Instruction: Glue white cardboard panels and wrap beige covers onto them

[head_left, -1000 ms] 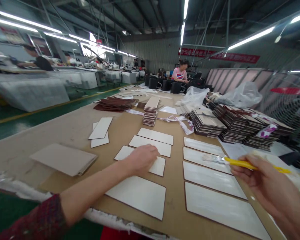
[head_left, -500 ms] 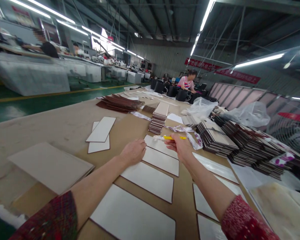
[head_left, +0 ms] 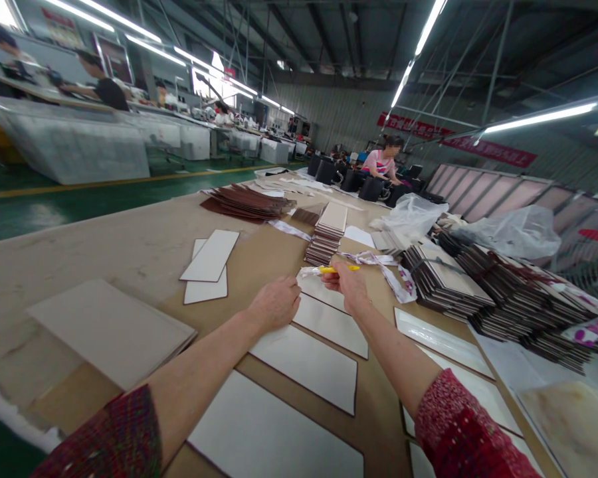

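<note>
In my right hand (head_left: 349,285) is a brush (head_left: 326,270) with a yellow handle, its whitish tip pointing left over the far white panel (head_left: 321,291). My left hand (head_left: 275,303) has its fingers curled together and pressed down at that panel's left end; its fingertips are partly hidden. Nearer to me, a second white panel (head_left: 331,324), a third white panel (head_left: 311,372) and a larger white panel (head_left: 276,425) lie in a column, all with dark edges. Just beyond the brush stands a stack of narrow boards (head_left: 323,240).
Two overlapping white panels (head_left: 210,259) and a beige board pile (head_left: 109,328) lie left. Glossy panels (head_left: 441,338) are to the right, beyond them tied board stacks (head_left: 446,285). Brown sheets (head_left: 249,202) and purple-spotted cloth strips (head_left: 403,285) lie farther back. A co-worker (head_left: 380,164) stands at the far end.
The brush in my right hand has moved left along the far panel, closer to my left hand. My left hand stays at the panel's end. The whole view has shifted slightly.
</note>
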The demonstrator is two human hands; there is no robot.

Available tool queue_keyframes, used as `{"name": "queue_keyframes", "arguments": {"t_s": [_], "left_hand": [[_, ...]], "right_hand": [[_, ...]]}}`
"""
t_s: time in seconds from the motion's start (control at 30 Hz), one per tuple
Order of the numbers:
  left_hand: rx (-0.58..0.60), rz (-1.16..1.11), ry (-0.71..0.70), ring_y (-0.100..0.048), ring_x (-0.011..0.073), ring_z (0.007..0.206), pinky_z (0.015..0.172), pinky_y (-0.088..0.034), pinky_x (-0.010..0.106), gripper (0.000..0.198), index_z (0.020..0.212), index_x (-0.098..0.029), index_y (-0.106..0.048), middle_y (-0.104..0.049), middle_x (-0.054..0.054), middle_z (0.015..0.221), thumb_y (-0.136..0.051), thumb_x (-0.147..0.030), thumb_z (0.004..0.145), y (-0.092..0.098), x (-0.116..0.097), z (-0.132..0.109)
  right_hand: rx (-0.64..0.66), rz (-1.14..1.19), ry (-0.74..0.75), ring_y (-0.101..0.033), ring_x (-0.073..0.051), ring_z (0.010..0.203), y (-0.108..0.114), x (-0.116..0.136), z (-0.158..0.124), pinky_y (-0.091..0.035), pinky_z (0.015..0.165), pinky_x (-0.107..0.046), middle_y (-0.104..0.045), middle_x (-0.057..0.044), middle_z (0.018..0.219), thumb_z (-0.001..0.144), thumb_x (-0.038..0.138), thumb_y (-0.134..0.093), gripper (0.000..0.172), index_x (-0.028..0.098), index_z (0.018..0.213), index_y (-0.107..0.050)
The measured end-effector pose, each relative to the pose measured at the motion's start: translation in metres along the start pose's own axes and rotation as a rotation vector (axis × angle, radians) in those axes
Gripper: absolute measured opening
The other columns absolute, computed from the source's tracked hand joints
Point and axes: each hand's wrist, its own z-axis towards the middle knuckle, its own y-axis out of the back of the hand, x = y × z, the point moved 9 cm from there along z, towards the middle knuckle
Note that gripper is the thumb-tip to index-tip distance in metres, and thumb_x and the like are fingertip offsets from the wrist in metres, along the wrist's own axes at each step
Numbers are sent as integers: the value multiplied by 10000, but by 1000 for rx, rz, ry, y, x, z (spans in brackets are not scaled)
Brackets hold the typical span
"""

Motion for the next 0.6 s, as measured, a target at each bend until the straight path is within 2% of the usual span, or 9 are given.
{"name": "queue_keyframes", "arguments": {"t_s": [0.13,0.33,0.6], "left_hand": [[-2,-3,5,-587,248,1035,932,-482,376,278,989,-162,-687,-643,119,1042,-427,-255,963,-1,1,0],[-3,3,-4,-588,243,1026,941,-473,372,269,975,-167,-686,-645,113,1030,-430,-250,962,-1,0,0],[-16,1,-5,-587,241,1015,937,-469,369,251,957,-175,-687,-644,105,1022,-450,-259,954,-8,4,1]], "right_hand": [[8,-49,-6,-665,-133,549,1,-6,2,-570,529,-228,-694,0,636,835,327,-622,162,178,774,-632],[45,-173,-55,-648,-122,664,3,-10,6,-563,611,-273,-680,-20,843,954,377,-618,245,134,946,-652],[25,-280,-120,-659,-152,786,40,-8,5,-575,688,-316,-667,-49,991,969,360,-602,254,138,1090,-632]]}}
